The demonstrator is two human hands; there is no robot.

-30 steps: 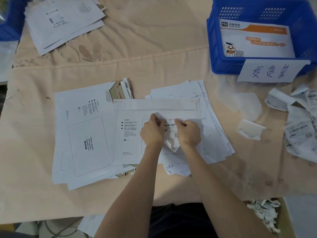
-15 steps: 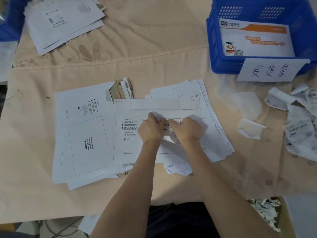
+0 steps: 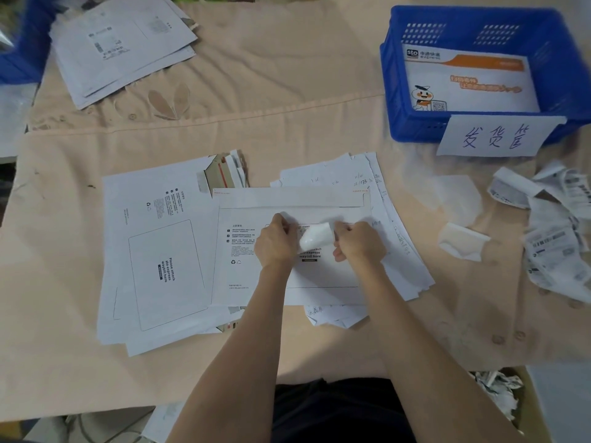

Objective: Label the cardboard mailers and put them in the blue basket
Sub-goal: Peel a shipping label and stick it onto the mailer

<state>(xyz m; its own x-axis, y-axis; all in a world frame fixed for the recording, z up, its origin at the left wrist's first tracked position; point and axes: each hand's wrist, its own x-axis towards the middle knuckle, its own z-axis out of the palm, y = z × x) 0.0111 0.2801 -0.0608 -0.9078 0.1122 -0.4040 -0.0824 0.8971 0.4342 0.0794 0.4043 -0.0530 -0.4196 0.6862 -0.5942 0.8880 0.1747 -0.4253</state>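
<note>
White label backing (image 3: pixel 316 238) curls between my hands over the mailer (image 3: pixel 319 276): left hand (image 3: pixel 275 243) pins the label's edge, right hand (image 3: pixel 358 243) pinches the backing. Peeling low and slowly should keep it wrinkle-free. Blue basket (image 3: pixel 391 100) waits far right.

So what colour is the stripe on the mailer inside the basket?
Orange, across the top of the white mailer in the blue basket; head view.

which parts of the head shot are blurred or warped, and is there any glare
Head view: the paper strip between the left hand and right hand is smeared; the blue basket leans from wide-angle warp; light is dim and flat, no glare.
</note>
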